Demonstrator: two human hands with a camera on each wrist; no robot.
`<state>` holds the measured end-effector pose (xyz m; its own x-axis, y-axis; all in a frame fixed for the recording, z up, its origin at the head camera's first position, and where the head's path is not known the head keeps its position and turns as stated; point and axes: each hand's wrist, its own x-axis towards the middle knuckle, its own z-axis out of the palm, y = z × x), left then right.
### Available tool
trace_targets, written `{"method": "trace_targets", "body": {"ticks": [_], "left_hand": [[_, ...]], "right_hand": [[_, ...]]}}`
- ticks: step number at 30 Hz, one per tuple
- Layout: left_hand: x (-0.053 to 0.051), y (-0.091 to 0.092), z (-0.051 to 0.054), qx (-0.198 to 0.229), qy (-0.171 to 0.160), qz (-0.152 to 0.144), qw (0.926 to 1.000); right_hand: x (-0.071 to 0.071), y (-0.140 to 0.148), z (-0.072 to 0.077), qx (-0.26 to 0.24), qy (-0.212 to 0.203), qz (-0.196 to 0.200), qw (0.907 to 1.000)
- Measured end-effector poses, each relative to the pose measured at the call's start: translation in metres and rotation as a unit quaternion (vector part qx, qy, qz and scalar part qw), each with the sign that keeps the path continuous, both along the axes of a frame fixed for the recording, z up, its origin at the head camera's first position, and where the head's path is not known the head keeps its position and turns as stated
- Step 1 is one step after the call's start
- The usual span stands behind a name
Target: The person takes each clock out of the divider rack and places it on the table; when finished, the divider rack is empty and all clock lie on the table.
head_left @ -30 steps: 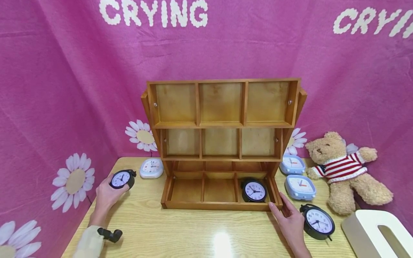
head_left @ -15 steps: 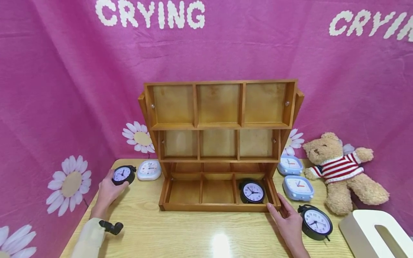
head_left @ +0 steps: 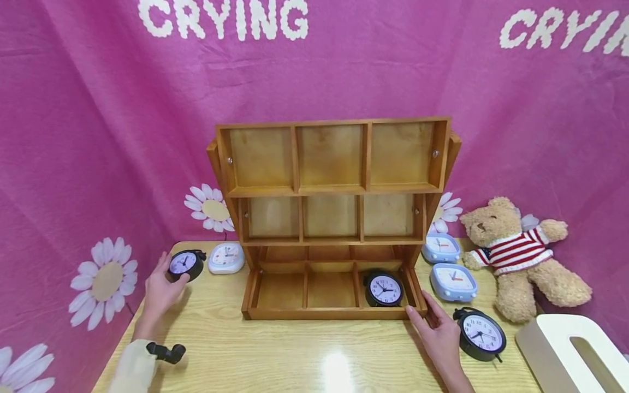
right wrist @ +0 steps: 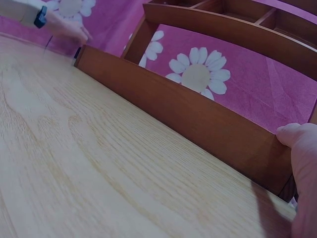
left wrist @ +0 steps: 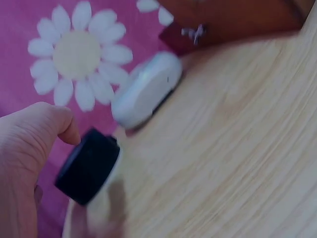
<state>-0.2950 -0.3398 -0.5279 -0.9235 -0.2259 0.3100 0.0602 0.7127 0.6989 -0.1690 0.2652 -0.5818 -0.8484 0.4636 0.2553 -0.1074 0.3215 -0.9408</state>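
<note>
In the head view my left hand [head_left: 164, 284] holds a round black alarm clock [head_left: 183, 263] at the table's left side, thumb on its near edge. The left wrist view shows the thumb at the dark casing [left wrist: 89, 166]; the other fingers are mostly hidden. My right hand [head_left: 439, 335] grips the front right corner of a three-tier wooden display shelf [head_left: 324, 314], thumb on the front rim and fingers along the side. Another black alarm clock [head_left: 385, 289] stands in the bottom tier's right compartment. A third black alarm clock [head_left: 481, 334] lies face up beside my right hand.
A white clock [head_left: 226, 256] stands left of the shelf. Two blue clocks [head_left: 440, 248] stand to its right, one before the other. Further right are a teddy bear [head_left: 521, 254] in a striped sweater and a white box [head_left: 565, 333] with a slot. A pink cloth hangs behind.
My left hand has moved the black alarm clock slightly back and closer to the white clock. My right hand has stayed on the shelf corner. The head view has shifted a little.
</note>
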Motion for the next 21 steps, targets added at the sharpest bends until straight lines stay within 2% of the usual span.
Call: {"method": "trace_targets", "body": {"ticks": [2,6,11,15,18,21], "left_hand": [[0.005,0.006,0.004,0.006,0.022,-0.003,0.9997],[0.020,0.025,0.014,0.022,0.043,-0.003,0.9988],[0.042,0.056,0.021,0.040,0.040,-0.015,0.9983],[0.054,0.085,0.021,0.050,0.029,-0.053,0.9969],[0.058,0.106,0.017,0.049,0.037,-0.086,0.9944],[0.061,0.125,0.014,0.053,0.048,-0.105,0.9919]], "right_hand": [[-0.001,0.001,0.001,0.002,0.004,-0.001,1.0000],[-0.003,0.003,0.001,0.005,0.009,-0.001,1.0000],[-0.003,0.001,-0.001,0.001,0.011,0.001,0.9999],[-0.002,0.000,-0.001,0.003,0.007,0.000,1.0000],[-0.001,0.000,-0.001,0.003,0.009,-0.001,1.0000],[0.000,-0.001,-0.002,-0.004,0.013,0.004,0.9999]]}}
